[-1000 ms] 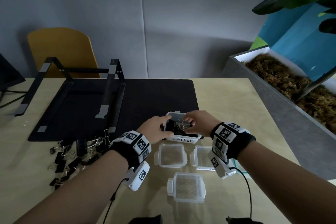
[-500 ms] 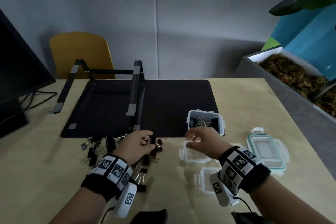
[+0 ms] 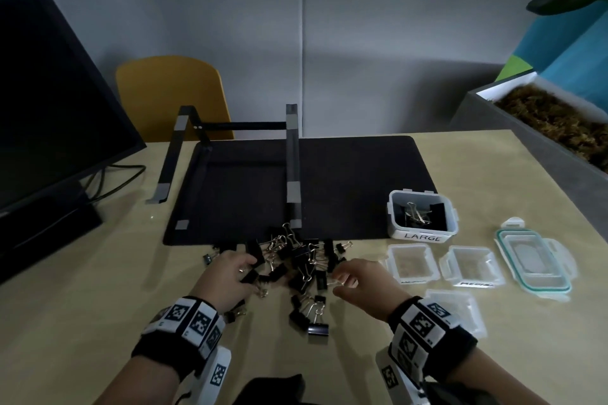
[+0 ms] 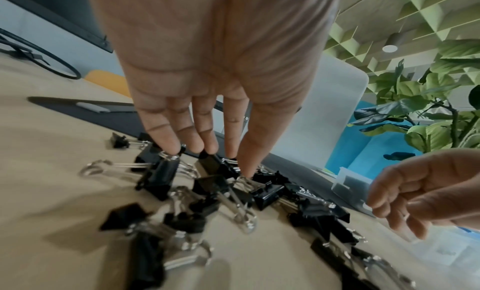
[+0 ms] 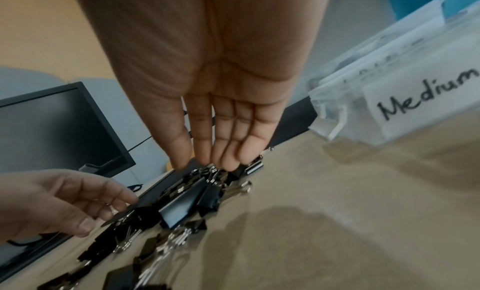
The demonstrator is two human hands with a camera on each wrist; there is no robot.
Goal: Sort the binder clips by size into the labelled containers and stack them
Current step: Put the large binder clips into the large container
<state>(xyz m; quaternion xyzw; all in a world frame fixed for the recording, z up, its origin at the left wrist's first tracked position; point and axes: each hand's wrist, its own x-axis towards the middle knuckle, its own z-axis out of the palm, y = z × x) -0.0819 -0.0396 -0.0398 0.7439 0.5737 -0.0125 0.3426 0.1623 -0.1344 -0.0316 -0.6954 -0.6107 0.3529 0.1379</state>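
- A loose heap of black binder clips with silver wire handles lies on the pale wooden desk at the lower centre of the head view, just below the front edge of the black desk mat; it holds mixed sizes and is plainly unsorted.
- The left hand reaches into the heap's left side. In the left wrist view its fingers are straight and spread, tips touching clips, gripping none.
- The right hand hangs over the heap's right edge. In the right wrist view its fingers are extended together just above the clips, holding nothing.
- The white square container labelled LARGE, at centre right of the head view, holds a few big clips, so that size has been started.
- Two clear square plastic containers sit just below it and look empty; the right wrist view shows one labelled Medium.
- A third clear container sits lower right, its label unreadable.
- A teal-rimmed clear lid lies apart at far right.
- Judgement: sorting is at an early stage; most clips remain, and closing and stacking are not yet begun.
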